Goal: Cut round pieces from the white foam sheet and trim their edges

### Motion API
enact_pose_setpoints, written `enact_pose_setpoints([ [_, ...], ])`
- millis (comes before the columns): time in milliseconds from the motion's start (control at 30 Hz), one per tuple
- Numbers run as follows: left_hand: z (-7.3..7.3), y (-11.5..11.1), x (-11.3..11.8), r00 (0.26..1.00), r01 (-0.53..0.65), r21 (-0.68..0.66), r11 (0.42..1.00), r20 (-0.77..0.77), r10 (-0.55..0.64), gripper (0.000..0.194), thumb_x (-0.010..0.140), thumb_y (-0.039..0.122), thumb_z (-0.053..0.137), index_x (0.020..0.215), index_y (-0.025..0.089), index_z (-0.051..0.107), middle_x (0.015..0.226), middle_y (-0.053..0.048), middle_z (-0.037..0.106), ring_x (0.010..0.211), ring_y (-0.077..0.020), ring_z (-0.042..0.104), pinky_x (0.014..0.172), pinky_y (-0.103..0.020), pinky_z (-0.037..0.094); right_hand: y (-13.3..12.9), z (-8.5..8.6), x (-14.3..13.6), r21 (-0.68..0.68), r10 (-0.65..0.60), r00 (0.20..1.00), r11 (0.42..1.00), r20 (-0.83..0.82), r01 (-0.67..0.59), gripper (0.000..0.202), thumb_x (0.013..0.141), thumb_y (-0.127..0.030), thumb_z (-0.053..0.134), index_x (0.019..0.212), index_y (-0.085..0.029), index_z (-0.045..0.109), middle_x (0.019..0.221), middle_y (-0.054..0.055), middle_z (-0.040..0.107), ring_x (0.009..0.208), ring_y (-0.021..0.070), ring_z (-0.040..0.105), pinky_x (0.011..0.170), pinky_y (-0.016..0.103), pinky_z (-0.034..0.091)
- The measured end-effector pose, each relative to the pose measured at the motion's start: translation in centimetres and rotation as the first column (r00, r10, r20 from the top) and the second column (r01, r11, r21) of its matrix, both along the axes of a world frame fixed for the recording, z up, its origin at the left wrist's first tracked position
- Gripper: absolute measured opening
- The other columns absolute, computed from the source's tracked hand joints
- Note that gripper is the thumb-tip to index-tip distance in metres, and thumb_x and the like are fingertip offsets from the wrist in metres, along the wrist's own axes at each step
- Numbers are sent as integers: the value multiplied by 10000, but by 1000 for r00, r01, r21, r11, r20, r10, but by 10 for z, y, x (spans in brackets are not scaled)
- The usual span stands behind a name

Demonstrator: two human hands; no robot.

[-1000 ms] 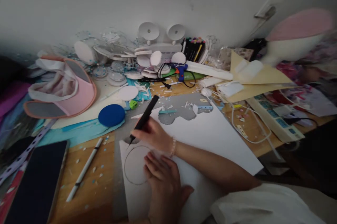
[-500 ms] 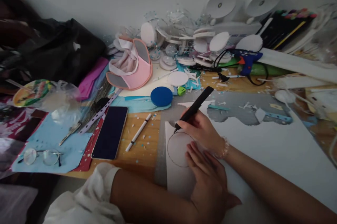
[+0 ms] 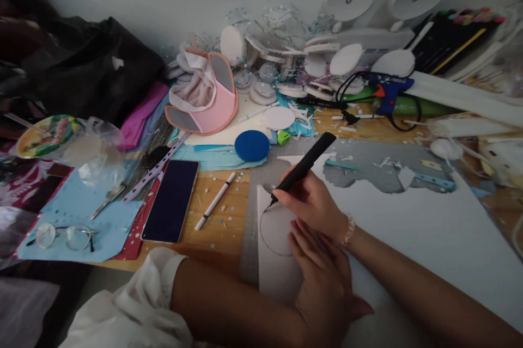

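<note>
My right hand (image 3: 314, 203) grips a black pen-shaped tool (image 3: 306, 163) with a thin tip; whether it is a pen or a cutter I cannot tell. Its tip touches the outline of a circle (image 3: 274, 233) on a large white sheet (image 3: 404, 228). Fingers extended, my left hand (image 3: 321, 277) lies flat on the sheet, its fingertips covering the circle's right side. Below the sheet is a grey mat (image 3: 250, 239). A white marker (image 3: 215, 201) rests on the wood to the left, and a round blue lid-like disc (image 3: 252, 145) sits beyond the mat's corner.
A phone (image 3: 171, 201), eyeglasses (image 3: 65, 237) and scissors (image 3: 108, 201) lie at left. Behind are a pink visor cap (image 3: 214, 105), several white discs (image 3: 278, 117), a blue glue gun (image 3: 392, 95) and a green utility cutter (image 3: 283, 137). White scraps (image 3: 386, 162) dot the mat.
The tool's tip has moved a little left and down along the circle's outline, my right hand moving with it. My left hand stays in place. The view has shifted slightly.
</note>
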State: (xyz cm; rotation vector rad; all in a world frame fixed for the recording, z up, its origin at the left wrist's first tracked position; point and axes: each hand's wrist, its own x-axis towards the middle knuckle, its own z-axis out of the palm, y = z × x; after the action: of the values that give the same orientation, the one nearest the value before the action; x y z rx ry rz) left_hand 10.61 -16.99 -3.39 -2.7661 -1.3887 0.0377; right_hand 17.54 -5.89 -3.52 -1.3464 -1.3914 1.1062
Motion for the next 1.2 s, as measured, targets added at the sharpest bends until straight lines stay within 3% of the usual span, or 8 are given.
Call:
enact_pose_setpoints([
  [200,7,0,-3,1000,21,38,999,13,-22,1026,670,825,460,1224,-35,548,1245,-375,515,1185,-478,502,932,-581,453,1,1,-2,20,-83,997,996,3,83,269,763,-373,697,862,-200,516,692,-27,536,617,121,490,552,259,412],
  [300,13,3,-13,998,9,52,999,58,-12,911,736,725,531,1221,-47,539,1246,-369,520,1208,-469,480,941,-559,465,7,1,3,-58,-226,946,974,-233,218,288,701,-340,754,791,-212,512,645,-58,508,520,84,424,468,233,347],
  [467,32,7,-75,886,313,-215,925,417,-203,585,849,397,574,1311,60,451,1442,-250,396,1369,-357,324,1052,-437,433,17,6,15,-164,-305,797,952,-522,257,430,711,-384,728,595,-223,346,425,-119,302,342,42,237,358,212,227],
  [633,35,-4,-126,754,10,-339,941,620,216,391,902,185,453,1288,201,391,1354,-138,502,1266,-214,484,1024,-408,467,17,10,16,-194,-322,710,946,-626,258,459,651,-386,773,595,-221,348,374,-130,306,307,29,246,324,180,200],
  [700,32,-2,-123,745,-48,-310,950,622,241,332,903,193,464,1232,207,426,1239,-120,567,1173,-217,544,982,-417,490,18,11,16,-196,-329,679,943,-656,268,471,637,-393,776,598,-221,340,377,-133,300,310,27,248,319,170,199],
  [833,24,17,-90,866,-65,-162,985,481,136,471,850,309,581,1257,120,437,1306,-199,504,1224,-327,472,1000,-505,440,21,22,21,-184,-320,652,945,-687,270,499,637,-440,766,596,-221,319,387,-134,278,313,26,225,309,169,179],
  [1033,7,43,-72,956,-42,-35,998,288,50,750,846,548,531,1389,64,348,1498,-258,276,1380,-415,247,1041,-557,359,3,49,56,-43,-212,766,971,-607,234,279,728,-414,724,868,-214,589,484,-96,404,412,58,370,388,182,308],
  [1200,6,60,-80,959,-38,-19,999,279,41,698,874,568,454,1375,87,386,1456,-229,362,1298,-391,359,1020,-551,359,-25,28,73,85,-138,968,984,-211,159,155,814,-353,608,892,-236,542,506,-88,448,407,93,413,409,226,333],
])
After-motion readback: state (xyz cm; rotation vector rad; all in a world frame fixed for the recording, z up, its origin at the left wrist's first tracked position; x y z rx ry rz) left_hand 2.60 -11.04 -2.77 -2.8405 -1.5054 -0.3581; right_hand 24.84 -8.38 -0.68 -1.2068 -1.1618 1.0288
